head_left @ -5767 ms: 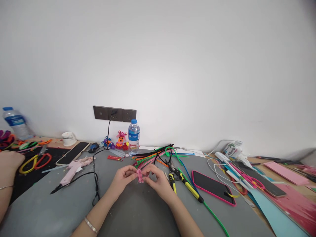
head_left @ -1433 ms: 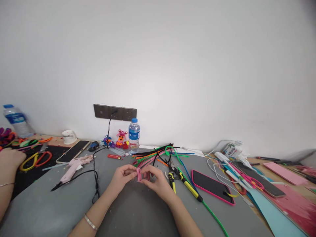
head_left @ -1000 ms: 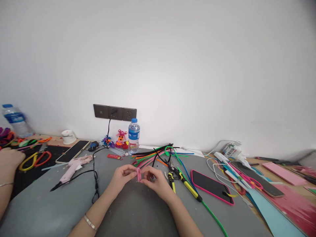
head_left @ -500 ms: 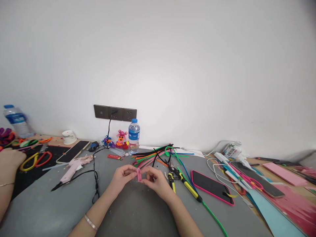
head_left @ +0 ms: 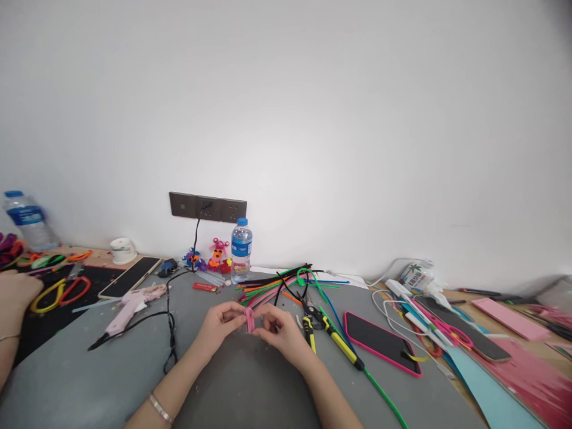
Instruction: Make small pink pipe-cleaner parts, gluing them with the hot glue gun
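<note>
Between my two hands is a small folded bundle of pink pipe cleaner (head_left: pixel 249 323), held upright just above the grey mat (head_left: pixel 250 387). My left hand (head_left: pixel 220 329) pinches it from the left with thumb and forefinger. From the other side, my right hand (head_left: pixel 284 335) has its forefinger at the bundle's top and its thumb near the lower edge, fingers curled. Behind my hands lies a loose pile of coloured pipe cleaners (head_left: pixel 268 290). Pliers with yellow and black handles (head_left: pixel 336 339) rest just right of my right hand.
A pink glue gun (head_left: pixel 125 313) with a black cord lies left. A water bottle (head_left: pixel 241 253) and pipe-cleaner figures (head_left: pixel 217 256) stand by the wall. A pink-cased phone (head_left: pixel 382 344) is at right. Another person's hand (head_left: pixel 20 292) is at far left, near scissors (head_left: pixel 62 292).
The view has shifted slightly. Both hands stay at the pink bundle, with the right thumb and fingers only slightly changed in pose.
</note>
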Tool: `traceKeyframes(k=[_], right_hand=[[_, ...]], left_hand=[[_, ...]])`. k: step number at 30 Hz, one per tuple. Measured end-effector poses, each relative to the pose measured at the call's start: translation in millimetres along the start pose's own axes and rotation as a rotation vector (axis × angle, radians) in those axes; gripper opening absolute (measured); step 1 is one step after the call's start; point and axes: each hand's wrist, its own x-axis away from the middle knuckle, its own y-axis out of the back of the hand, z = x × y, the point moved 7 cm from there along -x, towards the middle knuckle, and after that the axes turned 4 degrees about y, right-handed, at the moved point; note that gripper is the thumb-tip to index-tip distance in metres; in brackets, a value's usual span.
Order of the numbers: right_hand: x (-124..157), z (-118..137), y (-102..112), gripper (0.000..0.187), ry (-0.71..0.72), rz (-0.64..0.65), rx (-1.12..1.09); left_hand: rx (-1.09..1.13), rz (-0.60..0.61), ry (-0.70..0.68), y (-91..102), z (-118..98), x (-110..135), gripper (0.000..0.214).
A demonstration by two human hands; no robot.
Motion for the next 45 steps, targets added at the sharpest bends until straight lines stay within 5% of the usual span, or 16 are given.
traceKeyframes(k=[45], right_hand=[[0.0, -2.6, -1.2, 0.028, -0.066, -0.002, -0.100]], left_hand=[[-0.086, -0.034, 0.001, -0.2, -7.8, 5.0, 0.029]])
